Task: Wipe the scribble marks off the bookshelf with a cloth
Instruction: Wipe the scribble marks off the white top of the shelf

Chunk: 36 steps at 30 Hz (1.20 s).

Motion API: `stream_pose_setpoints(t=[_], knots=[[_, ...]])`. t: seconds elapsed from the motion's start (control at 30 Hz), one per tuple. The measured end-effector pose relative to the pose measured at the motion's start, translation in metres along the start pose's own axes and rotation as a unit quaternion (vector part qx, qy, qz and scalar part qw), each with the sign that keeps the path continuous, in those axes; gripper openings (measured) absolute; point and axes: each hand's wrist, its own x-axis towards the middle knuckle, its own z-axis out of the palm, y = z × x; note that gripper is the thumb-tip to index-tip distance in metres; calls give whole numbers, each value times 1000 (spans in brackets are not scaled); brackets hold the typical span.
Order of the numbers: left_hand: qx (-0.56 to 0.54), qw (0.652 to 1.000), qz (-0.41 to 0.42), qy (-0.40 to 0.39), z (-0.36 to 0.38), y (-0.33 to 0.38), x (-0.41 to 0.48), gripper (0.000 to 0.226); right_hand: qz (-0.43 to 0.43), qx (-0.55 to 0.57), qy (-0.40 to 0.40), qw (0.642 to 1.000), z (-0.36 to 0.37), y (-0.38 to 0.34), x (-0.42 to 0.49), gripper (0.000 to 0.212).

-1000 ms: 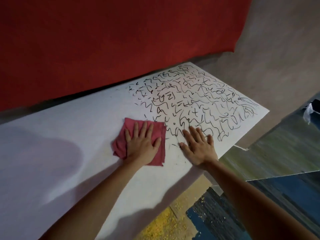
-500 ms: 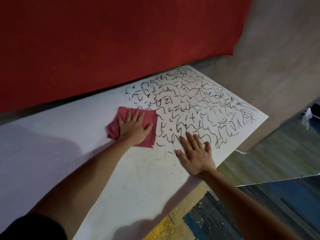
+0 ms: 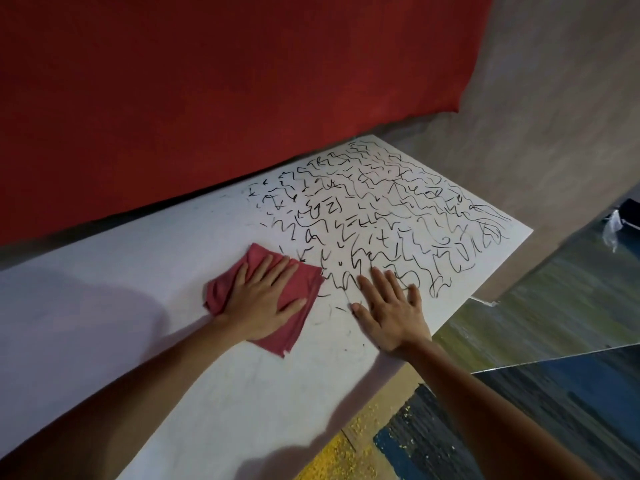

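The white top of the bookshelf (image 3: pixel 145 289) runs from lower left to upper right. Black scribble marks (image 3: pixel 384 213) cover its right end; faint smears remain near the front. A folded pink-red cloth (image 3: pixel 304 282) lies flat on the surface at the left border of the scribbles. My left hand (image 3: pixel 263 303) presses on it with fingers spread straight. My right hand (image 3: pixel 391 310) rests flat on the shelf just right of the cloth, its fingers over the nearest marks.
A red fabric (image 3: pixel 207 81) hangs behind the shelf, with a grey wall (image 3: pixel 554 98) to its right. Below the shelf's front edge are a yellow and blue floor (image 3: pixel 391 448) and a tilted reflective panel (image 3: pixel 561 306) at right.
My left hand has slid the cloth back toward me and slightly right after pushing it away half a second ago. My right hand stays flat in the same spot.
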Motion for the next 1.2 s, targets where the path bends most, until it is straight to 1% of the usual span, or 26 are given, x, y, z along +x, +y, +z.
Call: stream_pose_setpoints(t=[0.03,0.1,0.13,0.2,0.23,0.3,0.37,0.4,0.47,0.5,0.53,0.6,0.67,0.7,0.8,0.87,0.93,1.0,1.07,1.13,1.2], knots=[[2,1000,-14,-6,-3,-4,14,115,1,0,1,1000,0,0,0,102],[-12,999,-52,-11,-8,-10,43,95,1,-6,-1,1000,1,0,0,112],[-23,997,-70,-17,-10,-11,54,84,4,-5,-1,1000,2,0,0,112],[-38,994,-98,-24,-10,-7,67,73,5,0,0,1000,0,0,1,101],[-38,994,-103,-25,-10,-3,65,72,5,1,-2,1000,0,0,1,95],[-36,994,-98,-16,-7,9,48,73,4,-1,-2,1000,1,0,0,91],[-38,997,-70,-1,0,16,17,82,4,0,2,1000,2,0,0,90],[-38,998,-44,20,4,19,0,87,3,1,4,1000,2,1,0,90],[-20,997,-2,70,9,24,-25,84,2,3,4,1000,3,1,1,90],[-15,997,3,76,11,22,-29,83,3,2,4,1000,3,1,1,90],[-16,998,2,61,10,19,-27,86,2,0,6,1000,4,1,0,90],[-12,999,-10,37,6,13,-14,94,-1,2,7,1000,4,2,1,90],[-5,999,-31,34,0,7,11,97,-2,11,5,1000,4,3,1,89],[-11,998,-49,30,-3,4,27,95,-3,13,7,1000,5,4,1,89],[-29,995,-97,10,-7,2,60,76,-3,14,5,1000,4,4,2,87],[-36,992,-117,6,-8,11,60,72,-5,12,0,1000,3,4,0,76],[-39,991,-125,3,-6,23,43,73,-3,13,-6,1000,1,3,0,66],[-37,993,-114,7,0,37,10,79,-6,9,-10,1000,0,2,-1,64],[-35,996,-78,34,7,53,-31,88,-9,9,-8,1000,0,2,-2,64],[-28,997,-36,60,19,65,-68,83,-15,13,-7,1000,0,1,-3,67],[-20,998,-29,53,25,69,-89,77,-25,19,-4,1000,0,2,-3,76]])
